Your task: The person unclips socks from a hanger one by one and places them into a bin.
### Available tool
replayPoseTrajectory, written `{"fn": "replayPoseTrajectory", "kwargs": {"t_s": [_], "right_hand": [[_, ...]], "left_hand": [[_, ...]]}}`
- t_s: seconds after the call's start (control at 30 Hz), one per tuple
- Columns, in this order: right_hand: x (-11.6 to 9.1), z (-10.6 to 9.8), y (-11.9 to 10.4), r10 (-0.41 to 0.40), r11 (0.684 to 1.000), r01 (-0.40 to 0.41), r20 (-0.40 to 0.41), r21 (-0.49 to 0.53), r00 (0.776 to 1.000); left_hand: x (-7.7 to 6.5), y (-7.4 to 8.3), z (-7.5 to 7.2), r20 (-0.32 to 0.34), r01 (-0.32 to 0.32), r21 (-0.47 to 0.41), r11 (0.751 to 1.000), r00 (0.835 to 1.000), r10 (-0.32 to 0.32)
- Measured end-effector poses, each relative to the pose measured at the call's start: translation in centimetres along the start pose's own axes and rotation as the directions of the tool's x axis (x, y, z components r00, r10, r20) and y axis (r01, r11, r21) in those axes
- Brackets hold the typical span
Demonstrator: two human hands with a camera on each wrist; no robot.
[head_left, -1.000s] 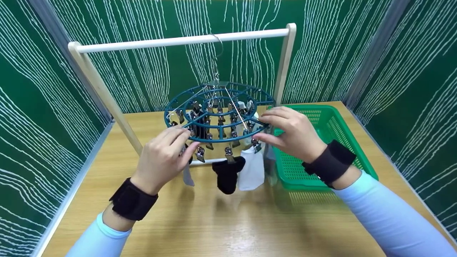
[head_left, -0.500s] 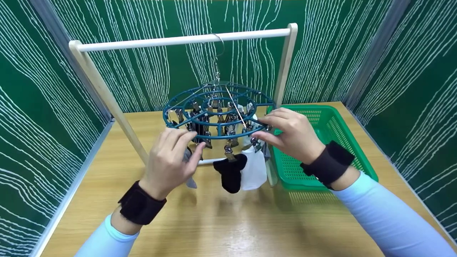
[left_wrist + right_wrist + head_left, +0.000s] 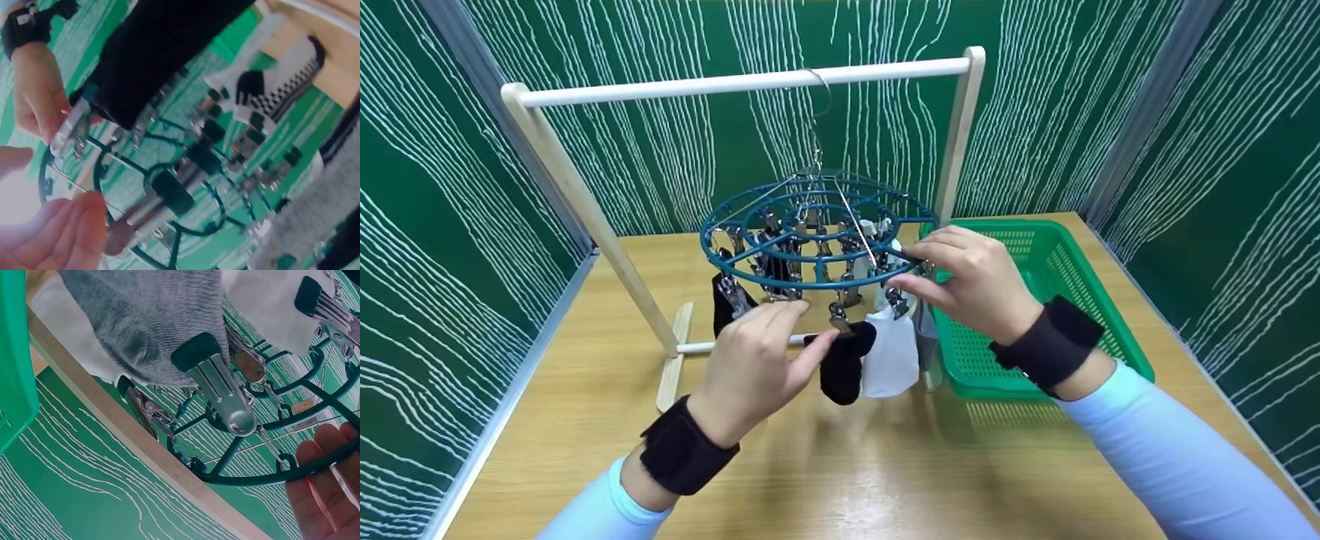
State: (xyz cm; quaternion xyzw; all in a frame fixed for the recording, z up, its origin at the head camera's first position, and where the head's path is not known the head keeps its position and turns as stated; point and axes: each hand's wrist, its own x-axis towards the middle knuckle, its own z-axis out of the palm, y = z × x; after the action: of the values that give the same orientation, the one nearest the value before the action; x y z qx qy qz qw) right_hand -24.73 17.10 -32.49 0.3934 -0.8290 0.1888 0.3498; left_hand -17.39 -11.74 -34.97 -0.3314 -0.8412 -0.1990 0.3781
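The black sock [image 3: 841, 367] hangs long axis down from a clip on the round hanger's [image 3: 817, 232] near rim; the left hand [image 3: 757, 367], fingers spread loosely, is touching-close on its left; the right hand [image 3: 971, 281] pinches the hanger's right rim.

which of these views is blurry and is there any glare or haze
Head view: mostly sharp, slight motion smear on the left hand; the table shows a soft sheen. Left wrist view: hazy and washed out, the near fingers a pale out-of-focus blur. Right wrist view: crisp on the metal clip under the grey sock, with bright highlights on it.
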Motion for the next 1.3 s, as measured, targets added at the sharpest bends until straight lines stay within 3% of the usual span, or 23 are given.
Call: {"fn": "replayPoseTrajectory", "kwargs": {"t_s": [0.17, 0.33, 0.5, 0.6, 0.87, 1.13, 1.3], "right_hand": [[-0.1, -0.1, -0.1, 0.010, 1.000, -0.010, 0.003, -0.004, 1.000], [-0.2, 0.0, 0.0, -0.002, 1.000, 0.002, 0.002, 0.009, 1.000], [-0.1, 0.2, 0.0, -0.012, 1.000, 0.012, -0.002, 0.020, 1.000], [-0.1, 0.3, -0.1, -0.007, 1.000, 0.007, -0.003, 0.019, 1.000], [-0.6, 0.3, 0.0, 0.004, 0.999, -0.004, -0.012, 0.034, 1.000], [-1.8, 0.0, -1.0, 0.009, 0.997, 0.000, -0.111, 0.079, 0.994], [-3.4, 0.1, -2.5, 0.051, 0.992, -0.030, -0.174, 0.122, 0.983]], "left_hand": [[0.6, 0.4, 0.5, 0.156, 0.141, -0.171, 0.975, 0.981, -0.114], [1.2, 0.0, 1.1, 0.271, 0.278, -0.325, 0.904, 0.943, -0.193], [1.6, -0.6, 1.7, 0.318, 0.344, -0.427, 0.836, 0.923, -0.218], [1.7, -0.8, 1.9, 0.320, 0.364, -0.451, 0.815, 0.918, -0.233], [1.8, -0.7, 2.1, 0.372, 0.435, -0.449, 0.781, 0.885, -0.279], [1.9, -0.4, 2.3, 0.387, 0.442, -0.444, 0.779, 0.879, -0.279], [1.9, -0.3, 2.5, 0.377, 0.436, -0.452, 0.778, 0.884, -0.276]]}}
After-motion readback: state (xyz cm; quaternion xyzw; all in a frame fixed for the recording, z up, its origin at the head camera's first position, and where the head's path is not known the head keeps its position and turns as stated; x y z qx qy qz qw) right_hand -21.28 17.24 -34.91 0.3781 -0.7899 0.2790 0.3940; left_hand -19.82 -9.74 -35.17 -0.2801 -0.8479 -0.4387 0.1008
